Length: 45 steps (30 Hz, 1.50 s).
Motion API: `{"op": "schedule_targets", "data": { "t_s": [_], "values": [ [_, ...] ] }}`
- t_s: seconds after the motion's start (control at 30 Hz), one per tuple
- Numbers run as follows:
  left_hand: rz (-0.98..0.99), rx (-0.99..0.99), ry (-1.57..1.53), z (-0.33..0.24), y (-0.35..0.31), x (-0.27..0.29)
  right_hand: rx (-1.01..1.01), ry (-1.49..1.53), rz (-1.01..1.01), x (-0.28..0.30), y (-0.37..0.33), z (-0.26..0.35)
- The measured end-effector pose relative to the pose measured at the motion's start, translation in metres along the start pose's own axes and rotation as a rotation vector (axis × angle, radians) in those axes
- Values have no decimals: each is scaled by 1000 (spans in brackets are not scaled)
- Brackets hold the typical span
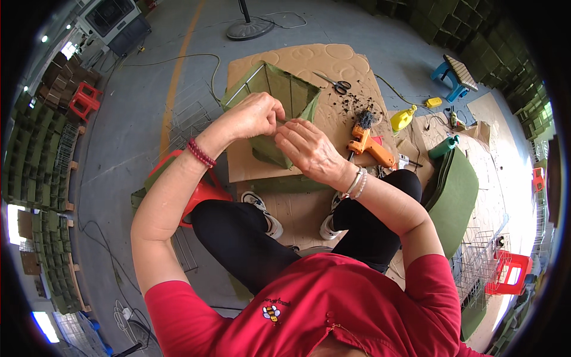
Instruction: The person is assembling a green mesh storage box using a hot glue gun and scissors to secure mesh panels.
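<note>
A green fabric box (pixel 272 150) with a metal wire frame stands on a cardboard-topped work surface (pixel 327 59) in front of me, its mouth facing up. Over its near rim my left hand (pixel 256 115) is closed, thumb and fingers pinched at the edge. Fingertip to fingertip beside it, my right hand (pixel 308 149) is bent over the same rim, fingers together and closed on it. Both hands cover the bit of edge between them. To the right lies an orange glue gun (pixel 370 146), and beyond it scissors (pixel 339 86) with dark handles.
Black scraps (pixel 357 102) litter the cardboard. On the right are a yellow bottle (pixel 403 119), a green bottle (pixel 444 147), stacked green sheets (pixel 455 196) and wire frames (pixel 476 262). A red stool (pixel 205 191) stands at my left knee; a blue-legged stool (pixel 455 77) is farther off.
</note>
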<state>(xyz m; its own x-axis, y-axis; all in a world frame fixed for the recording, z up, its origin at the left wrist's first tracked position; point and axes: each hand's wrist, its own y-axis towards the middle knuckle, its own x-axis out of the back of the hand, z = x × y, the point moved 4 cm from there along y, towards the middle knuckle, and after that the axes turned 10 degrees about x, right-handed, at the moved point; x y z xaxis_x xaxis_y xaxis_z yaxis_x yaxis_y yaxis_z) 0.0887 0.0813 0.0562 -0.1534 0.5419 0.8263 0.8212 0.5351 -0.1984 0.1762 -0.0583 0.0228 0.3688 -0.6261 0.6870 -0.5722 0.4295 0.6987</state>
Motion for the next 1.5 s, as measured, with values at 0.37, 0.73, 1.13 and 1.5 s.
{"op": "schedule_targets", "data": {
  "t_s": [0.37, 0.73, 1.13, 1.5],
  "values": [
    [-894, -657, 249, 13, -82, -42, -80, 187, 16, -5, 2, -11],
    [-381, -503, 251, 7, -47, -10, 26, 226, 174, -3, 6, -28],
    [-507, -395, -161, 2, -27, -2, -42, 108, 123, 8, -5, -46],
    [-1030, -504, 303, 21, -71, -39, -71, -16, 60, 2, 8, -28]
  ]
}}
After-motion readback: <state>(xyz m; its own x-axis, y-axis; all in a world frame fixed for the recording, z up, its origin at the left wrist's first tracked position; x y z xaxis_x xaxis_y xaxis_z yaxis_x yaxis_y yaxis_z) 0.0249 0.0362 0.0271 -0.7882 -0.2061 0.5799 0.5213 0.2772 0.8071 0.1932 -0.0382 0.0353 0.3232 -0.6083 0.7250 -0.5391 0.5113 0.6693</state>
